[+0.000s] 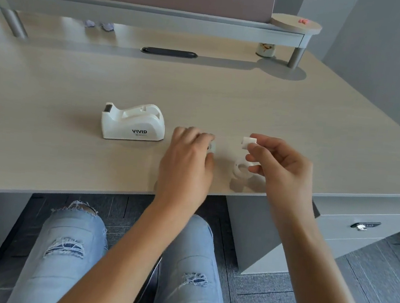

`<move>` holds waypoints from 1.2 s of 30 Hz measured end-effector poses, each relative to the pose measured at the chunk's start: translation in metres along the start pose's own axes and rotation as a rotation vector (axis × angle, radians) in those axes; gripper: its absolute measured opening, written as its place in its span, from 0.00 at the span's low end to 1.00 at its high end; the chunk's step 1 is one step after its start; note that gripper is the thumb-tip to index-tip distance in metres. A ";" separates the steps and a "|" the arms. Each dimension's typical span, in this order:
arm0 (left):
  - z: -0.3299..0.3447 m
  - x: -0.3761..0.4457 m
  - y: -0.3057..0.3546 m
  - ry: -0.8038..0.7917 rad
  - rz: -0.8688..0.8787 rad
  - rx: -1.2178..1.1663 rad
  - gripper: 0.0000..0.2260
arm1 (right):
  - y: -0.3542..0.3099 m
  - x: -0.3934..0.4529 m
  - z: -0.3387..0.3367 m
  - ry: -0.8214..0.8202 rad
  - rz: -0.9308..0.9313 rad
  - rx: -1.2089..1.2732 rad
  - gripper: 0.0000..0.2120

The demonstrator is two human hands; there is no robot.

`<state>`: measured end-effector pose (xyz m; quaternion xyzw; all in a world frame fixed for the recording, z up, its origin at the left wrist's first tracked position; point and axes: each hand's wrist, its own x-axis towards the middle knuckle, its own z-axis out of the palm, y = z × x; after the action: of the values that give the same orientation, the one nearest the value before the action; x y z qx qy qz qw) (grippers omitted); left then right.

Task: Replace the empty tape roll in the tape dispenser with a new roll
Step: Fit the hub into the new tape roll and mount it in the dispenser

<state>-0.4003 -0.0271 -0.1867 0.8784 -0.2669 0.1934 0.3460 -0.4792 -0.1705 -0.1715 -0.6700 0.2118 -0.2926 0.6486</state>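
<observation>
A white tape dispenser (pixel 133 123) marked VIVID stands on the desk, its roll slot bare. To its right my left hand (pixel 188 158) is closed around a small clear tape roll (pixel 212 147), mostly hidden by my fingers. My right hand (pixel 283 164) pinches a small white plastic spindle (pixel 248 142) between thumb and fingertips, held just above the desk. Under that hand a second clear tape roll (pixel 240 169) lies flat on the desk, near the front edge.
The light wood desk (pixel 70 141) has a raised shelf (pixel 159 14) at the back, a black cable slot (pixel 169 52) and a small patterned cup (pixel 265 49) by the shelf leg. A drawer unit (pixel 360 227) sits at the right below the desk.
</observation>
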 end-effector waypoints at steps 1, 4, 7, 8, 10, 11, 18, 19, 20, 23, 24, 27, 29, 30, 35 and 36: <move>-0.003 0.000 -0.006 -0.059 0.034 0.026 0.14 | 0.000 -0.001 0.002 0.004 0.007 0.010 0.06; -0.012 -0.005 -0.014 -0.251 0.055 0.032 0.17 | 0.001 -0.005 0.008 0.014 -0.009 0.011 0.06; -0.019 -0.016 -0.019 -0.262 0.072 0.015 0.18 | 0.002 -0.008 0.012 0.014 -0.060 -0.058 0.05; -0.021 -0.021 -0.020 -0.256 0.084 0.007 0.19 | 0.002 -0.009 0.013 0.012 -0.069 -0.077 0.05; -0.026 -0.034 -0.025 -0.236 0.123 -0.012 0.18 | 0.002 -0.014 0.014 -0.007 -0.088 -0.098 0.06; -0.029 -0.041 -0.028 -0.226 0.148 -0.023 0.17 | 0.003 -0.017 0.016 -0.022 -0.121 -0.128 0.06; -0.040 -0.071 -0.048 -0.072 0.192 -0.086 0.15 | 0.007 -0.039 0.026 -0.042 -0.256 -0.232 0.07; -0.040 -0.072 -0.048 -0.021 0.175 -0.103 0.13 | 0.006 -0.042 0.026 -0.040 -0.256 -0.218 0.07; -0.042 -0.072 -0.046 0.018 0.149 -0.149 0.11 | 0.005 -0.044 0.026 -0.042 -0.254 -0.196 0.07; -0.050 -0.065 -0.033 0.083 -0.104 -0.494 0.04 | -0.002 -0.052 0.026 -0.058 -0.271 -0.131 0.07; -0.052 -0.061 -0.029 0.086 -0.245 -0.646 0.03 | -0.004 -0.055 0.026 -0.065 -0.288 -0.122 0.07; -0.060 -0.048 -0.019 0.086 -0.540 -1.051 0.03 | -0.010 -0.061 0.029 -0.076 -0.348 -0.118 0.08; -0.066 -0.042 -0.014 0.085 -0.609 -1.238 0.04 | -0.014 -0.064 0.034 -0.081 -0.388 -0.124 0.09; -0.068 -0.040 -0.011 0.086 -0.620 -1.302 0.04 | -0.015 -0.064 0.038 -0.085 -0.410 -0.133 0.10; -0.071 -0.034 -0.009 0.101 -0.623 -1.440 0.07 | -0.020 -0.059 0.056 -0.099 -0.472 -0.182 0.12; -0.071 -0.033 -0.010 0.103 -0.616 -1.453 0.07 | -0.020 -0.057 0.060 -0.096 -0.485 -0.191 0.11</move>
<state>-0.4310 0.0404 -0.1600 0.4569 -0.0549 -0.0935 0.8829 -0.4837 -0.0864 -0.1576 -0.7726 0.0406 -0.3858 0.5026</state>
